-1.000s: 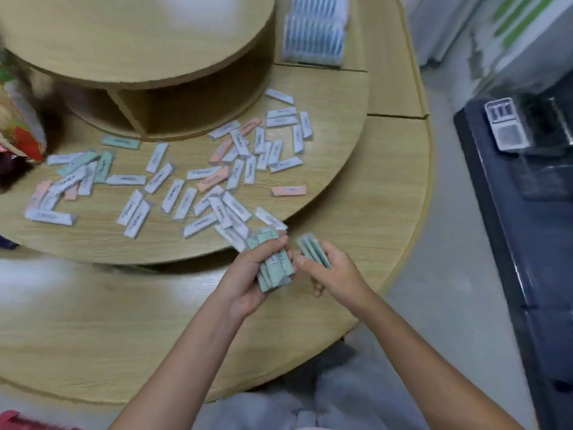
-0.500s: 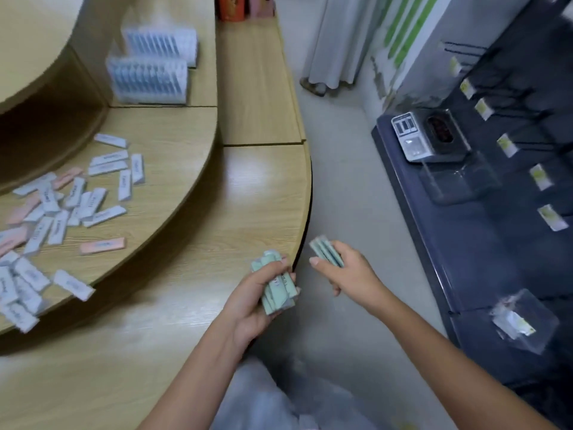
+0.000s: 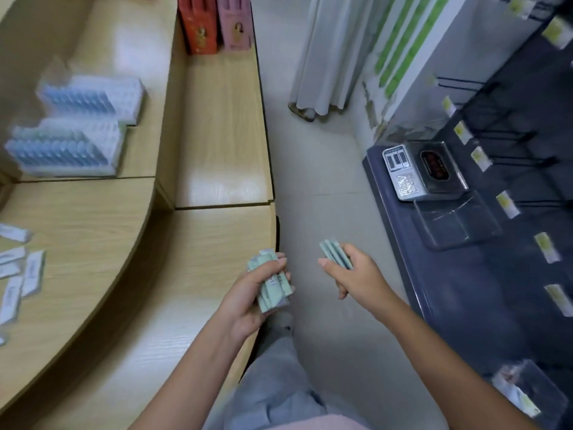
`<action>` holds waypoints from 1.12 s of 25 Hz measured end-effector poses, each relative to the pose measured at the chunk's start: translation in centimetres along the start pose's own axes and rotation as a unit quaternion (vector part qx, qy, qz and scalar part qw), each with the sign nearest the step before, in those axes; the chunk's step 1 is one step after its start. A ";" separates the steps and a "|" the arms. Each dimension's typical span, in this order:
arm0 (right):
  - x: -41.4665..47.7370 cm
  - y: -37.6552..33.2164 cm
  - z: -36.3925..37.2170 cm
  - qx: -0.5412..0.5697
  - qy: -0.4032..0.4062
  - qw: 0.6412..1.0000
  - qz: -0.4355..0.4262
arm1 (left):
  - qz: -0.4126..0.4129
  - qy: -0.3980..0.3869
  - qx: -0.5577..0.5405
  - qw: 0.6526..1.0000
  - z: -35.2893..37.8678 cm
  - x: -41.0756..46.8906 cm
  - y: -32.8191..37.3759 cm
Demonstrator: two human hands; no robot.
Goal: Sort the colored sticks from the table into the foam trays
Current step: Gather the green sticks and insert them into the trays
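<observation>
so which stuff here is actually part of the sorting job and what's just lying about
Part of the job:
green sticks in left hand
green sticks in right hand
white sticks
foam trays

Lying about:
red box
pink box
silver device

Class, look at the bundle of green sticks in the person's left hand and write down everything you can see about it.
The bundle of green sticks is a handful of flat, pale mint-green strips, seemingly paper-wrapped, with small dark print on one face. They are stacked loosely, ends uneven, tilted and pointing up and away from the person. The left hand grips them around the middle, thumb across the front, so both ends stick out. The bundle hangs over the edge of the wooden table, touching nothing but the hand. The exact count cannot be told.
</observation>
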State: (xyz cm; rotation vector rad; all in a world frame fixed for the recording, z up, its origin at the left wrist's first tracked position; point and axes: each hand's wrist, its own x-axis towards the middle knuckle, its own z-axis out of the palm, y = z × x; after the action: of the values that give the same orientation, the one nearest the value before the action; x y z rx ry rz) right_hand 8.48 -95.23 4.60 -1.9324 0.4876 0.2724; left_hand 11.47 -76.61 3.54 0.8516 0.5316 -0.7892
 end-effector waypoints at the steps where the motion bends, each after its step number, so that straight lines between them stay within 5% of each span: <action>1: 1.5 -0.4 -1.1 -0.002 -0.001 1.000 0.002 | 0.005 -0.003 0.015 1.000 1.7 1.5 1.4; 9: 15.2 -2.9 -8.6 0.006 -0.037 0.999 0.006 | 0.052 -0.016 0.027 0.998 12.9 13.4 10.3; 16: 32.1 -9.7 -14.6 -0.128 -0.137 0.976 -0.113 | 0.104 0.073 -0.166 0.978 18.8 22.2 13.8; 28: 42.8 -25.2 0.4 -0.198 -0.445 0.839 -0.241 | 0.286 0.146 -0.389 0.863 12.8 24.2 25.2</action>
State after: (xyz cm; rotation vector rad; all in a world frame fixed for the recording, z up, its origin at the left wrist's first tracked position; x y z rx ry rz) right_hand 58.09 -95.17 7.82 -1.9801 -0.7168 0.9302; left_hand 47.35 -86.25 5.49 0.3195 0.7419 0.1365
